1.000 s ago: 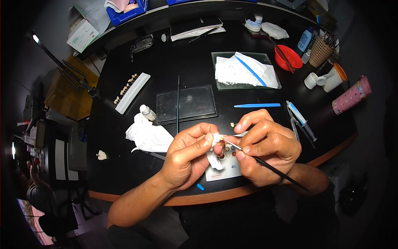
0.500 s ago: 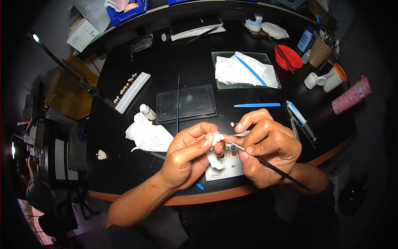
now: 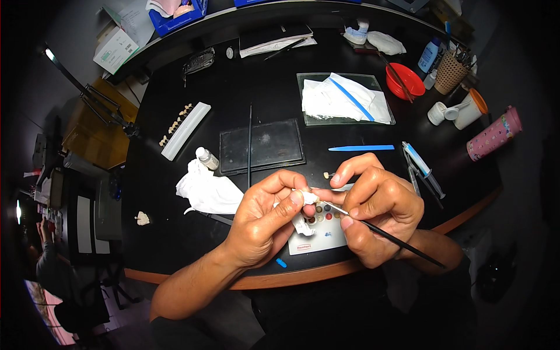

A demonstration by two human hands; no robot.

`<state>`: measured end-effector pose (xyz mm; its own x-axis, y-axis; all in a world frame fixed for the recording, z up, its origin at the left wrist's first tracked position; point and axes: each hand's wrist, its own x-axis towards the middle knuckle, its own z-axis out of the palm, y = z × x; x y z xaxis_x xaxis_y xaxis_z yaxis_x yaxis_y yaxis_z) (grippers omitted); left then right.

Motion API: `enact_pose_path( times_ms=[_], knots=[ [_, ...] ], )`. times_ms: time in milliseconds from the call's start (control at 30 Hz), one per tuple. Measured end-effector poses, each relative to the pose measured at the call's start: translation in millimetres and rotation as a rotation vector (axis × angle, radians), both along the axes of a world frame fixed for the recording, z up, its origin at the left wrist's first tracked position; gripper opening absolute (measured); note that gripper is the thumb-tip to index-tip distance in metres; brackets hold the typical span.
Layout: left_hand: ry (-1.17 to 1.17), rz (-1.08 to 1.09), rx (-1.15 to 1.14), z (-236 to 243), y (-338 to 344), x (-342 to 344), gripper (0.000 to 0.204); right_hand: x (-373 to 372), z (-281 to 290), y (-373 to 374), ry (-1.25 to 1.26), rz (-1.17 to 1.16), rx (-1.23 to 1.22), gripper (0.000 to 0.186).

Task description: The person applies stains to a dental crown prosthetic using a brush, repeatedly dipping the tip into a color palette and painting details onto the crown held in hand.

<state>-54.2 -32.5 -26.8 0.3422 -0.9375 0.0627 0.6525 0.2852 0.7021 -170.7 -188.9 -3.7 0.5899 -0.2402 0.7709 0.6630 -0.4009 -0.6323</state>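
Note:
My left hand (image 3: pixel 256 219) pinches a small white plaster-like dental piece (image 3: pixel 311 199) between thumb and fingers, with a cream tip facing right. In my right hand (image 3: pixel 382 204) is a fine brush (image 3: pixel 402 245) with a black handle, gripped like a pen. Its pale tip meets or nearly meets the cream end; I cannot tell which. A crumpled white tissue (image 3: pixel 302 226) hangs below my left fingers. Under both hands lies a white palette (image 3: pixel 312 246) with several small coloured wells, partly hidden. A tooth-coloured piece (image 3: pixel 327 175) sits just beyond my right index finger.
A tooth shade guide (image 3: pixel 186 131), small bottle (image 3: pixel 207 158), white cloth (image 3: pixel 211 192) and dark slab (image 3: pixel 262 146) lie left of centre. Farther right are a glass plate (image 3: pixel 306 119) with paper, a red bowl (image 3: pixel 417 86), syringe (image 3: pixel 420 160) and pink tumbler (image 3: pixel 496 134).
My left hand has turned the dental piece slightly, so it points more to the right. The brush tip has shifted slightly right and down with it.

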Motion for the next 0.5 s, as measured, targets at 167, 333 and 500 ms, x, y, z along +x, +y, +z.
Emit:
enact_pose_path(
  times_ms=[167,333,500],
  knots=[
    [-0.035,0.014,-0.025,-1,1,1,0.013,-3,-2,-1,0.027,0.102,0.133,0.014],
    [-0.036,0.021,0.000,0,2,1,0.013,-2,-5,-1,0.042,0.163,0.240,0.012],
    [-0.055,0.014,-0.006,-1,2,1,0.013,-4,-3,-8,0.069,0.289,0.109,0.011]
  ],
)
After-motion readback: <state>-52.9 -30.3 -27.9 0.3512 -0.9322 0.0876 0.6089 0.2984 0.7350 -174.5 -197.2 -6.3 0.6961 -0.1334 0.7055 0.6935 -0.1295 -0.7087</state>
